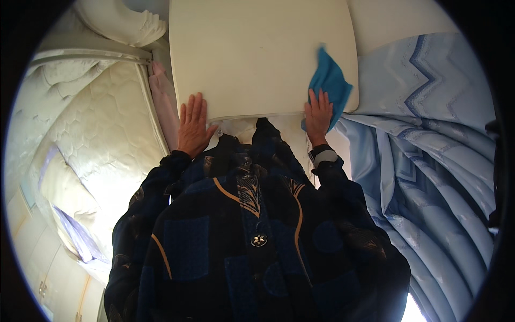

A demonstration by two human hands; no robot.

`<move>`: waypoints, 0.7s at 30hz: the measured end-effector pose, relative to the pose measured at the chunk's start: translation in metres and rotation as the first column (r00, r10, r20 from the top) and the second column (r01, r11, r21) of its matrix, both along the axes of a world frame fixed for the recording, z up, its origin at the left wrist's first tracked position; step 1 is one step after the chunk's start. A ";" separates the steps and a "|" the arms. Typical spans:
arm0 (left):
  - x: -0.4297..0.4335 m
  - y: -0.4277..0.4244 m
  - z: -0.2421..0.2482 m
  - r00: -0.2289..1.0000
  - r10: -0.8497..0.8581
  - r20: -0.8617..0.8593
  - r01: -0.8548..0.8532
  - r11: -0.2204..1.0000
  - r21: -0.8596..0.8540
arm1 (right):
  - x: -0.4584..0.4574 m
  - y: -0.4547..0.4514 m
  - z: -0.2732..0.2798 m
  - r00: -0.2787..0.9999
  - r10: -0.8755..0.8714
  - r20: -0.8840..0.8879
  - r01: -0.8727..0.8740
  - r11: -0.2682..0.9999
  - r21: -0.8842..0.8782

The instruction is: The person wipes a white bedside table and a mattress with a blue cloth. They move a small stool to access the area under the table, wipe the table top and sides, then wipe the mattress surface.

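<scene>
My left hand (196,125) lies flat at the near left corner of a cream-coloured cabinet top or tabletop (257,56). Its fingers point away from me, the thumb stands apart, and nothing is in it. At the near right edge of the same top, my right hand (319,114) holds a blue cloth (330,80) under its palm and fingers. Part of the cloth spreads past the fingertips over the surface, its far tip slightly blurred. Another part hangs beside the wrist, below the edge.
To the left is a bed with a pale quilted cover (108,116) and a pillow (66,187). A pink cloth (163,96) hangs between bed and cabinet top. Blue patterned curtains (422,161) drape close along the right. White cupboard doors (52,261) stand at lower left.
</scene>
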State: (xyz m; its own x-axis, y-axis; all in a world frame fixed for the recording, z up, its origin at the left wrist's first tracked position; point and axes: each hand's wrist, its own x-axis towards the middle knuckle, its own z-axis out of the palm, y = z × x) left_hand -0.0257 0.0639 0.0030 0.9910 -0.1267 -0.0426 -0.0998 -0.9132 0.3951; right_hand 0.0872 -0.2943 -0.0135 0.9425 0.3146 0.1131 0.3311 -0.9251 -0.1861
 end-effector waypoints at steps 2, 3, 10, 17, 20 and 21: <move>0.010 -0.004 0.000 0.998 -0.064 0.001 0.064 0.998 0.002 | 0.003 0.009 0.000 0.996 -0.072 -0.061 0.069 0.997 -0.046; 0.014 -0.006 0.000 0.996 -0.090 -0.001 0.090 0.996 0.024 | 0.000 0.021 0.000 0.979 0.057 -0.196 -0.057 0.998 0.007; 0.032 -0.026 0.001 0.992 -0.129 -0.008 0.129 0.984 0.124 | -0.012 0.076 0.010 0.798 0.575 -0.182 -0.535 0.814 0.226; 0.054 -0.034 0.004 0.985 -0.166 -0.048 0.171 0.979 0.111 | 0.042 -0.067 0.003 0.974 -0.215 0.067 0.223 0.960 -0.168; 0.070 -0.036 0.004 0.973 -0.226 -0.039 0.229 0.968 0.101 | 0.058 -0.087 0.001 0.918 -0.393 0.046 0.388 0.917 0.089; 0.076 -0.038 0.003 0.969 -0.241 -0.043 0.245 0.964 0.107 | 0.059 -0.082 0.001 0.896 -0.443 -0.006 0.443 0.896 -0.008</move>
